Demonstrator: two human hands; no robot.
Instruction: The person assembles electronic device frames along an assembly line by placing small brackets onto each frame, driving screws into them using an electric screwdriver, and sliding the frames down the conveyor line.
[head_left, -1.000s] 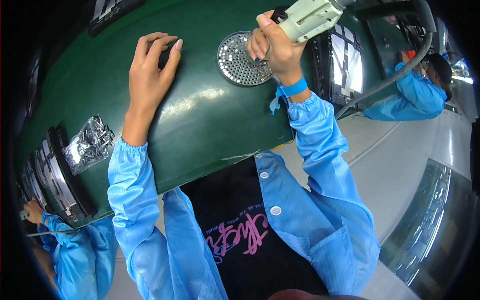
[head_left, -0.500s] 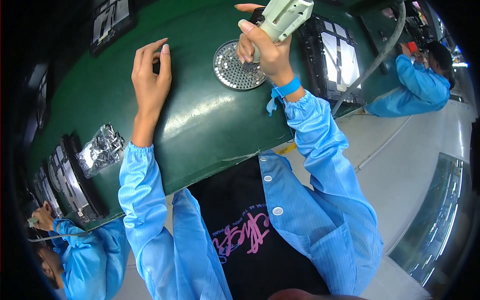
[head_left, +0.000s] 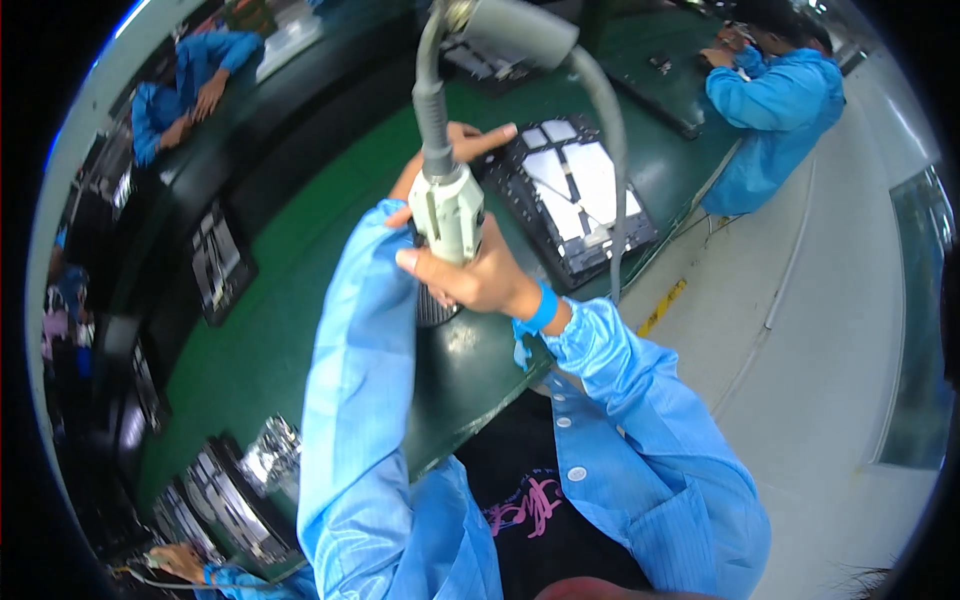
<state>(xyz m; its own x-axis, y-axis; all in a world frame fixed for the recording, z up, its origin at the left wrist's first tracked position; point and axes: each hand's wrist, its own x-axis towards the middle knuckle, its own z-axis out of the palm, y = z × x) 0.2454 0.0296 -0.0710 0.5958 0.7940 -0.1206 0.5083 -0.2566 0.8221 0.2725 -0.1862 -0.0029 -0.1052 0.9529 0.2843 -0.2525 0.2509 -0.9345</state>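
Note:
A pale green electric screwdriver stands nearly upright in my right hand, whose fingers wrap round its lower body; a grey cable runs from its top. Its tip is hidden. Just beneath my right hand, part of a round perforated metal plate shows on the green table. My left hand reaches across behind the screwdriver, which partly covers it. One finger stretches out to the near-left corner area of a flat black device panel with white sections; whether it touches is unclear.
Further panels lie along the table's far side, and several stand in a row at the lower left beside a clear bag of small parts. A hanging grey tube curves over the panel. Co-workers in blue sit nearby.
The view has turned to the right. My left hand has swung rightward across the table toward the panel. My right hand keeps the screwdriver, now more upright.

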